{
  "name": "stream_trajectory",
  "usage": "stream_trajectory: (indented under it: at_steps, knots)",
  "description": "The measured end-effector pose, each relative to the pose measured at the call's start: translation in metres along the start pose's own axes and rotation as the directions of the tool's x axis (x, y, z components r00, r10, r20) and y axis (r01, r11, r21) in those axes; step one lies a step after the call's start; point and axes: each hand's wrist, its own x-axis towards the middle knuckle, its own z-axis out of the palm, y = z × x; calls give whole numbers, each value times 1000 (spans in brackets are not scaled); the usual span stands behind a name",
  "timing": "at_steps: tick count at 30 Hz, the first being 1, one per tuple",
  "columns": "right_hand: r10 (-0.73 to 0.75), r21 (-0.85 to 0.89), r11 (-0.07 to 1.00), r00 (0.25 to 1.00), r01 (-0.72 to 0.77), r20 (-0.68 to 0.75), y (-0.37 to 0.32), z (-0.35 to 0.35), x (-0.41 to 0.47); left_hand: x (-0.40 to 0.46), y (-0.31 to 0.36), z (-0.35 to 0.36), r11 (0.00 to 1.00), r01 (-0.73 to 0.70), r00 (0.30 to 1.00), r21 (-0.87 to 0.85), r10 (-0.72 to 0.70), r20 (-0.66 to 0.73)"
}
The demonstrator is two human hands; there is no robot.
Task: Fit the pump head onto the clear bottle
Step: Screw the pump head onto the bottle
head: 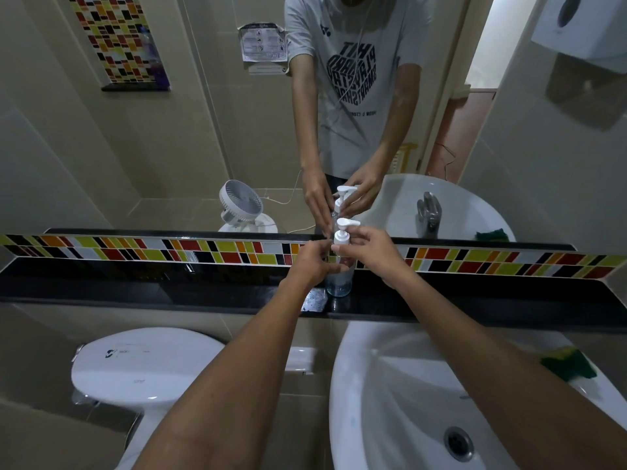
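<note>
The clear bottle (339,283) stands upright on the black ledge (169,286) under the mirror. My left hand (314,262) is wrapped around the bottle's upper body. The white pump head (342,232) sits on top of the bottle's neck, nozzle pointing right. My right hand (371,252) pinches the pump head's collar from the right with its fingertips. My fingers hide the bottle's neck, so I cannot tell how far the collar is seated.
A white sink (373,401) lies below right, with a green-and-yellow sponge (570,362) on its rim. A white toilet (142,368) is below left. The mirror (203,130) above the coloured tile strip reflects a person, a small fan and the tap.
</note>
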Motion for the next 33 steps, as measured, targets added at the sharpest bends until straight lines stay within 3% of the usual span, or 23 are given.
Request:
stream_trajectory:
  at_steps: [4,12,20,27,33]
  knots:
    - [3,2,1000,996,-3,-92,12,-9,-3,0,-2,0,1000,18,1000,-3,-18,6]
    - [-7,0,1000,997,7,72,3,-3,-2,-1,-4,0,1000,12,1000,-11,-12,9]
    - [-17,-17,1000,991,15,-131,14,-7,-3,-2,-4,1,1000,23,1000,-4,-23,-16]
    - [-41,-33,999,998,42,49,4,2,2,-4,-4,0,1000,-10,1000,15,11,-27]
    - [-37,-89,996,995,29,-93,1,8,3,-7,-4,1,1000,-28,998,-1,28,-54]
